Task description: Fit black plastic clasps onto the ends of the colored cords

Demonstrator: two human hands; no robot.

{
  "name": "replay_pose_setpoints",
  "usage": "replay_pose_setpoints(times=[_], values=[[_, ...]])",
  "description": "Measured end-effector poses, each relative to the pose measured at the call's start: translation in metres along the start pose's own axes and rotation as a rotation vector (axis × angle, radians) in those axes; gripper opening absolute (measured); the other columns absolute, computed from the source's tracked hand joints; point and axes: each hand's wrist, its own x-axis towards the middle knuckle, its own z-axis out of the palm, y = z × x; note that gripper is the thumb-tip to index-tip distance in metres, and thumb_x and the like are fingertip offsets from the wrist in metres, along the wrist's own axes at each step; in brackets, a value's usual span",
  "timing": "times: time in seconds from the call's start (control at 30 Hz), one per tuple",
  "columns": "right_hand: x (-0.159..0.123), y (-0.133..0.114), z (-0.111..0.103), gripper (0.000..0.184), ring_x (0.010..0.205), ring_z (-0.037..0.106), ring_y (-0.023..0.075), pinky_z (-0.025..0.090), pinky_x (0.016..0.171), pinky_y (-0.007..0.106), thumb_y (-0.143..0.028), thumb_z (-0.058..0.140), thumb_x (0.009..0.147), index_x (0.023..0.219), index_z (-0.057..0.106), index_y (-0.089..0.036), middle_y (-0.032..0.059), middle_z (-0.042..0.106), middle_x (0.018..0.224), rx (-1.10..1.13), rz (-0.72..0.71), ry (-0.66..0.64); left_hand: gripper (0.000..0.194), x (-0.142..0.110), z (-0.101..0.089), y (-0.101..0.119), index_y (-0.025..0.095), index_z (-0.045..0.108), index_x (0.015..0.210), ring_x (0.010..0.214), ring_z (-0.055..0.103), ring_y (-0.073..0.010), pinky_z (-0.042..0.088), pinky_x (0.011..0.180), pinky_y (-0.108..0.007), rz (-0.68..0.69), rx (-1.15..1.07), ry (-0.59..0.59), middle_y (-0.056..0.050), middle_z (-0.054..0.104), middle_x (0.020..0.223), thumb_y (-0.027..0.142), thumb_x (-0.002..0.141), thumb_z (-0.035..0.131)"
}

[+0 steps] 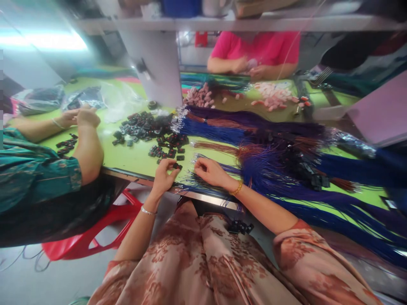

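My left hand (164, 177) pinches a small black plastic connector housing (177, 166) between thumb and fingers, just over the table's front edge. To its right, my right hand (208, 170) is closed at the tips of the blue wires (199, 180); what its fingers hold, if anything, is too small to make out. Brown wires (216, 146) with bare metal ends lie just behind the right hand. Beyond the left hand, a heap of black connector housings (143, 127) covers part of the green tabletop (121, 157). A few of the housings show red parts.
Bundles of blue and purple wires (216, 130) spread across the right side. Pink connector pieces (200, 96) lie farther back. On the left sits a co-worker in a green sleeve (41, 169), above a red chair (95, 231). Another person in a pink shirt (254, 51) works opposite, below a shelf (222, 24).
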Motion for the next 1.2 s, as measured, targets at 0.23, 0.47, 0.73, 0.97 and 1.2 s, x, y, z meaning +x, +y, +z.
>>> replay_pose_setpoints(times=[0.23, 0.47, 0.73, 0.97, 1.2], values=[[-0.009, -0.003, 0.000, 0.005, 0.055, 0.044, 0.0081, 0.032, 0.055, 0.020, -0.019, 0.053, 0.076, 0.076, 0.058, -0.016, -0.0046, 0.053, 0.061, 0.070, -0.011, 0.038, 0.040, -0.019, 0.009, 0.027, 0.019, 0.066, 0.106, 0.074, 0.060, -0.0117, 0.048, 0.072, -0.024, -0.307, -0.675, -0.141, -0.002, 0.065, 0.083, 0.023, 0.068, 0.076], [-0.016, -0.010, -0.005, 0.005, 0.056, 0.042, 0.0081, 0.031, 0.056, 0.021, -0.018, 0.054, 0.075, 0.073, 0.058, -0.016, -0.0043, 0.052, 0.060, 0.039, -0.049, 0.087, 0.037, -0.023, 0.027, 0.045, 0.019, 0.068, 0.109, 0.081, 0.060, -0.0111, 0.049, 0.069, -0.020, -0.482, -0.989, -0.221, -0.004, 0.065, 0.097, 0.013, 0.072, 0.069], [-0.021, -0.009, -0.005, 0.003, 0.056, 0.042, 0.0084, 0.030, 0.056, 0.021, -0.017, 0.055, 0.072, 0.069, 0.056, -0.016, -0.0035, 0.052, 0.060, -0.027, -0.080, 0.107, 0.035, -0.024, 0.036, 0.041, 0.018, 0.067, 0.112, 0.079, 0.060, -0.0106, 0.049, 0.072, -0.021, -0.520, -1.103, -0.248, -0.005, 0.067, 0.094, 0.014, 0.077, 0.067], [-0.022, -0.008, -0.002, 0.002, 0.059, 0.044, 0.0097, 0.031, 0.058, 0.022, -0.016, 0.054, 0.072, 0.070, 0.054, -0.018, -0.0023, 0.053, 0.064, -0.084, -0.122, 0.104, 0.038, -0.026, 0.036, 0.041, 0.017, 0.067, 0.113, 0.075, 0.060, -0.0098, 0.048, 0.073, -0.022, -0.532, -1.100, -0.249, -0.004, 0.067, 0.091, 0.015, 0.075, 0.069], [-0.024, -0.002, 0.003, 0.006, 0.065, 0.044, 0.0153, 0.033, 0.063, 0.028, -0.017, 0.049, 0.080, 0.075, 0.052, -0.018, 0.0038, 0.054, 0.070, -0.347, -0.307, 0.101, 0.037, -0.027, 0.038, 0.037, 0.018, 0.068, 0.108, 0.073, 0.059, -0.0082, 0.049, 0.068, -0.019, -0.534, -0.999, -0.213, -0.004, 0.066, 0.090, 0.022, 0.072, 0.075]])
